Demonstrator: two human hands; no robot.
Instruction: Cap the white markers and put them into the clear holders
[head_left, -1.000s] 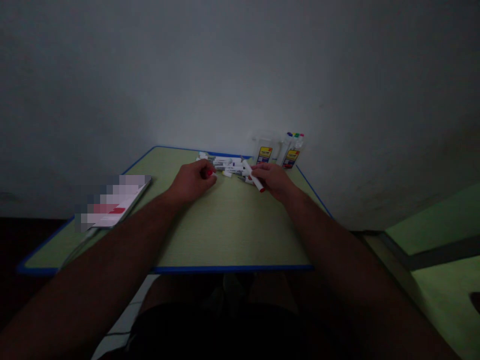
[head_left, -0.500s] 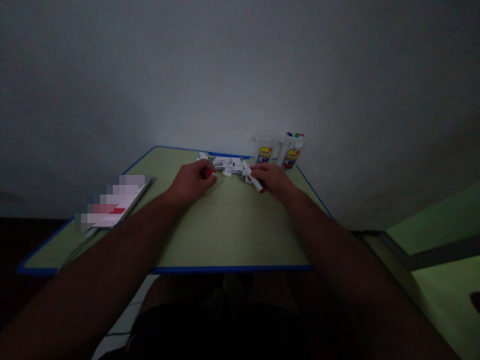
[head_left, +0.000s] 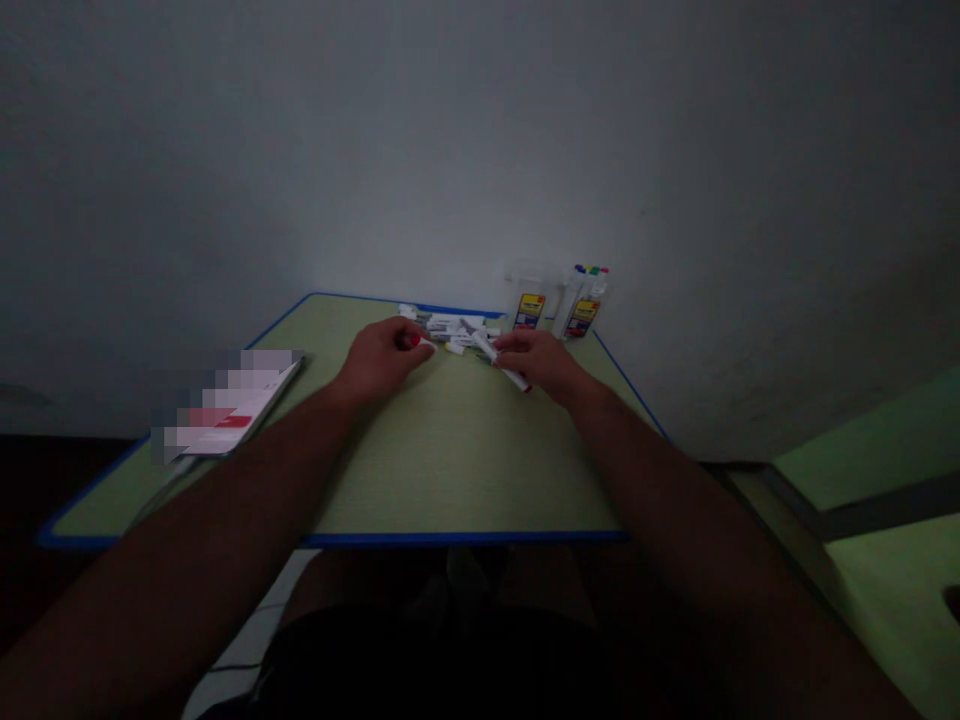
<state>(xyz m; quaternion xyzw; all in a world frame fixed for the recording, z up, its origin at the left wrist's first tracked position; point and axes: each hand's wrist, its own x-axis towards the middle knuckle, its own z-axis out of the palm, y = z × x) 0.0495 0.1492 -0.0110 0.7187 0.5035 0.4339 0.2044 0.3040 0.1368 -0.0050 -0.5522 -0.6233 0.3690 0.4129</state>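
Note:
Between the thumb and fingers of my left hand (head_left: 382,358) is a marker cap (head_left: 424,343), red at one end and white at the other. My right hand (head_left: 541,362) is closed on a white marker (head_left: 487,347) with a red end toward me. Its grey tip section points away to the left, toward the pile. Just beyond both hands lies a heap of white marker parts (head_left: 454,325) with grey pieces among them. A small white cap with a yellow end (head_left: 454,348) rests in front of that heap, between my hands.
Behind my right hand stands a clear plastic box (head_left: 529,300) with a yellow label. Beside it, another clear case (head_left: 583,300) holds markers with coloured ends. A tablet-like device (head_left: 236,410), partly pixelated, lies on the left of the blue-edged table (head_left: 465,480), against the wall.
The cap in my left hand has turned, so its white part now shows pointing right. The marker in my right hand has tilted flatter, its grey tip shifting left.

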